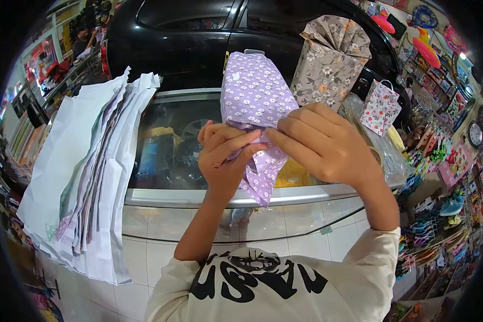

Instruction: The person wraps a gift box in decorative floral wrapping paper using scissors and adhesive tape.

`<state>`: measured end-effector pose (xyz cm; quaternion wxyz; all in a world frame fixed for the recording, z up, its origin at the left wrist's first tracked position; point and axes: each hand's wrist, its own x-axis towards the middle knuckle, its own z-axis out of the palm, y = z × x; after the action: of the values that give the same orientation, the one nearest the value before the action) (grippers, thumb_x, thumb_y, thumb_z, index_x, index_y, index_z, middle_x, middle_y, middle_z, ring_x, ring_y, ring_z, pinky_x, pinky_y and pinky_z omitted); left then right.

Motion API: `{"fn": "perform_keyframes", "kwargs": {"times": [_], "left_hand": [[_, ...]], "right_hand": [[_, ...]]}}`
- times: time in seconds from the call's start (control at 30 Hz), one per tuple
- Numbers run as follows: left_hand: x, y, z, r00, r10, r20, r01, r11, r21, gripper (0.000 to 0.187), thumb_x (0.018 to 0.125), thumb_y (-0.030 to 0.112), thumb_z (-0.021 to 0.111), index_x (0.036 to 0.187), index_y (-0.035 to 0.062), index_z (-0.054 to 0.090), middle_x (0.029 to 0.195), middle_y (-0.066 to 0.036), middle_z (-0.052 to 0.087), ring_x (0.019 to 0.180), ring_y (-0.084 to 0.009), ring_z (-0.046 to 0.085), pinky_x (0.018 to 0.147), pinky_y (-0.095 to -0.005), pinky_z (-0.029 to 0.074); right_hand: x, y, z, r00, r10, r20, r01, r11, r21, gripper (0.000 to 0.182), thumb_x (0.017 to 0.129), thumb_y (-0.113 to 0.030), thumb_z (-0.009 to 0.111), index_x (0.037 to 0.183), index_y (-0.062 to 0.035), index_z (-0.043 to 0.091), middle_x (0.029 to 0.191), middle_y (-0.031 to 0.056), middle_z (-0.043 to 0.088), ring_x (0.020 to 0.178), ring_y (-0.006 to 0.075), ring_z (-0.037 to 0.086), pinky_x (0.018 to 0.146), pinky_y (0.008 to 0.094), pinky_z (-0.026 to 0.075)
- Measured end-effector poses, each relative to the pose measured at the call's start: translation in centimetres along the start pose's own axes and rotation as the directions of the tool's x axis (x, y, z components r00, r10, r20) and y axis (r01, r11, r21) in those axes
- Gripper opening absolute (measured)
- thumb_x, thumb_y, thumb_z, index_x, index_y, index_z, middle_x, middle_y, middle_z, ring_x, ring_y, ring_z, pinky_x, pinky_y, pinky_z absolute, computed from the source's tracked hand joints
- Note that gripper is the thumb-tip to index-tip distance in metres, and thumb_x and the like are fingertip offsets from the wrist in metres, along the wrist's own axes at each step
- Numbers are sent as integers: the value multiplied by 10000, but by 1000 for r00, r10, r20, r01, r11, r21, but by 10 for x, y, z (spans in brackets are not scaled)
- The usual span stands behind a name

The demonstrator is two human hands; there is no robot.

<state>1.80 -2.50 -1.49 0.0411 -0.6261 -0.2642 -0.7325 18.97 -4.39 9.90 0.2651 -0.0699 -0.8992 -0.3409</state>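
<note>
A box wrapped in purple paper with small white flowers (255, 91) lies on the glass counter top (166, 139), its near end toward me. My left hand (222, 155) pinches the folded paper flap at that end. My right hand (322, 142) presses the same flap from the right, fingers closed over the fold. A loose point of purple paper hangs down below both hands, over the counter's front edge.
A thick stack of white and pale wrapping sheets (86, 177) lies on the counter's left. Behind stand a grey floral wrapped parcel (333, 59) and a small floral gift bag (381, 107). A black car (198, 37) is beyond. Shop goods hang at right.
</note>
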Motion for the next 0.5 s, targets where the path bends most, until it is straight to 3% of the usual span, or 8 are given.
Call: {"fn": "perform_keyframes", "kwargs": {"times": [0.17,0.23,0.27,0.37,0.5], "left_hand": [[-4,2,4,999,-35,-35,36,999,38,266,604,152,805,861,152,733,744,55,629,773,-120,525,850,-324,292],[-4,4,5,995,-97,-34,97,995,-4,273,599,177,809,860,160,732,752,56,629,788,-119,522,855,-320,283],[-2,4,4,996,-85,-11,85,996,-2,283,595,186,813,864,163,728,757,57,627,791,-120,520,859,-325,278],[2,7,-2,995,-71,69,70,997,11,293,596,210,818,867,169,714,774,61,623,810,-119,511,873,-343,260],[8,11,-9,975,-125,183,118,992,49,237,642,228,797,846,176,689,788,64,617,854,-115,501,906,-374,223]], "right_hand": [[0,4,1,999,-47,4,47,999,1,209,630,-122,597,803,-5,589,785,47,535,769,180,547,659,306,438],[-1,2,-1,1000,-24,16,24,1000,11,314,608,-110,611,897,12,621,828,70,556,770,202,570,656,306,456],[-1,2,-2,1000,-13,21,13,1000,13,370,596,-105,619,944,20,637,850,82,567,770,213,581,654,306,465],[-3,3,1,1000,24,12,-24,1000,17,269,636,-128,609,884,-24,611,809,35,521,784,177,539,654,289,416],[-4,2,0,996,49,72,-54,996,66,286,644,-127,621,918,-46,619,855,32,528,791,175,534,647,285,408]]}}
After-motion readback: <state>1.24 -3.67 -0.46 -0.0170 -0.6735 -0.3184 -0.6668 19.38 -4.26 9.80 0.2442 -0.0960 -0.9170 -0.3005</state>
